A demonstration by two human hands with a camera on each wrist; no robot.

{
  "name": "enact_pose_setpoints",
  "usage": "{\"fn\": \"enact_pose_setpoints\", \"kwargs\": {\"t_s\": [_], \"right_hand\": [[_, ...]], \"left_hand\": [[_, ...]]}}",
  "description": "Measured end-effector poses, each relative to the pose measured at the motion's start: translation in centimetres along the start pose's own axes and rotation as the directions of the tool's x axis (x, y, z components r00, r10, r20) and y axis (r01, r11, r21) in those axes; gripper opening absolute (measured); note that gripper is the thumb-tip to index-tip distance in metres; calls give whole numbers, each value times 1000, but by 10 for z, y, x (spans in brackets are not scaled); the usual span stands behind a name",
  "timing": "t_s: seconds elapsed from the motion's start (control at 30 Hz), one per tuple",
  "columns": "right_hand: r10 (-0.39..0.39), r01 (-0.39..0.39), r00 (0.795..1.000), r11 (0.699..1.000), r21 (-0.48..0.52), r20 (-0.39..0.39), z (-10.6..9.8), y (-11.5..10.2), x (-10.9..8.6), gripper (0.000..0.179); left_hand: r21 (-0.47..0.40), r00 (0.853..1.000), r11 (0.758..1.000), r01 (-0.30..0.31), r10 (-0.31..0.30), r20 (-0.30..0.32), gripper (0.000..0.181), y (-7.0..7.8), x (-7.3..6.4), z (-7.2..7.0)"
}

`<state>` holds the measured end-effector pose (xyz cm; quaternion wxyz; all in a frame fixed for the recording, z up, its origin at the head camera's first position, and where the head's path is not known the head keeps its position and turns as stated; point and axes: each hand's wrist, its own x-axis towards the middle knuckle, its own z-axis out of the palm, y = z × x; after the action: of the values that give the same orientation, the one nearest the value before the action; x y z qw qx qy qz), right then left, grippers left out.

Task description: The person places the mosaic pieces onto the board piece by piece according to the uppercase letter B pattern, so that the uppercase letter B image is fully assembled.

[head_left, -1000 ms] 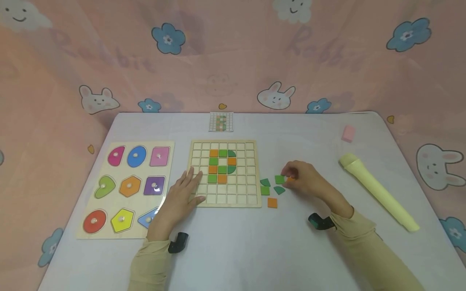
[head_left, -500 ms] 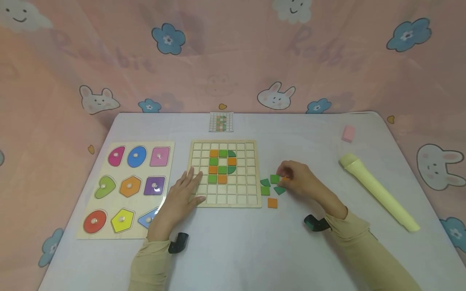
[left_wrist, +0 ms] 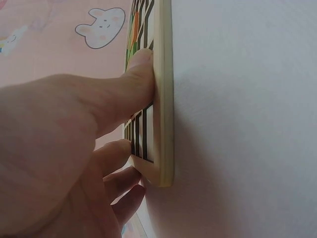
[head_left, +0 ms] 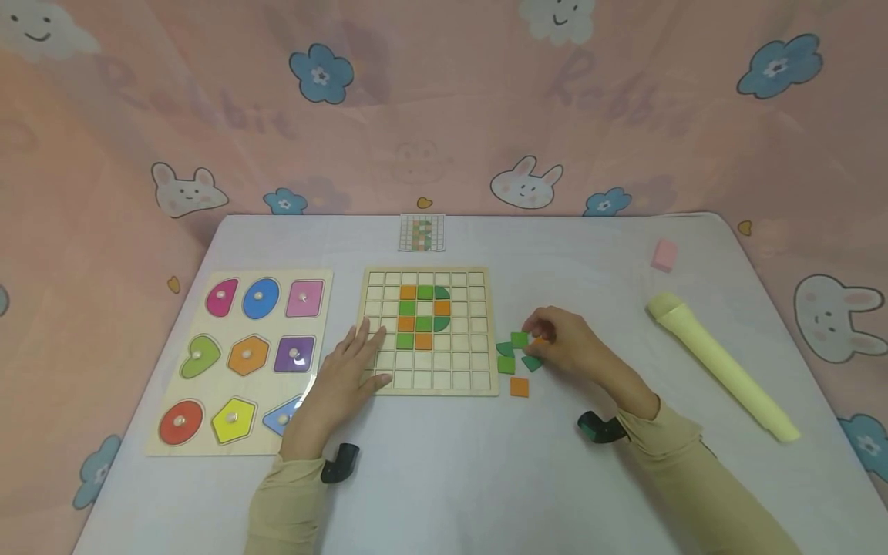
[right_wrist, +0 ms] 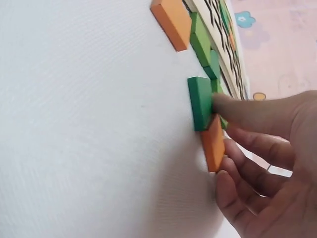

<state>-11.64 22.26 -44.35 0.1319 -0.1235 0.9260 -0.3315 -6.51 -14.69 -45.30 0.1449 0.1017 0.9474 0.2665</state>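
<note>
White cloth (head_left: pixel 444 478) bears the board (head_left: pixel 461 362), left hand (head_left: pixel 341 379) spread on its edge, gripping nothing; right hand (head_left: pixel 565 339), curled, half-hides an orange tile (right_wrist: pixel 214 145); whether pinched, I cannot tell.

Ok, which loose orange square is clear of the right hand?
The orange square beside the near right corner of the grid board; the other loose orange square is partly hidden by the right hand.
</note>
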Motion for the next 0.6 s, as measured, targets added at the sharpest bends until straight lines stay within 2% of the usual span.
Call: {"fn": "enact_pose_setpoints", "kwargs": {"t_s": [0.17, 0.3, 0.43, 0.6], "right_hand": [[9, -10, 997, 1000, 6, 76, -4, 2, -1, 34], [1, -1, 993, 1000, -7, 119, -7, 2, -4, 26], [-20, 23, 993, 1000, -21, 115, -6, 1, -4, 18], [-64, 70, 993, 996, -50, 100, -3, -2, -2, 18]], "left_hand": [[4, 1000, 1000, -3, 3, 2, 78, 0, 0, -1], [5, 1000, 1000, -1, 1, 2, 78, 0, 0, -1], [5, 1000, 1000, -1, 1, 1, 78, 1, 0, -1], [3, 1000, 1000, -2, 2, 0, 77, 0, 0, 0]]}}
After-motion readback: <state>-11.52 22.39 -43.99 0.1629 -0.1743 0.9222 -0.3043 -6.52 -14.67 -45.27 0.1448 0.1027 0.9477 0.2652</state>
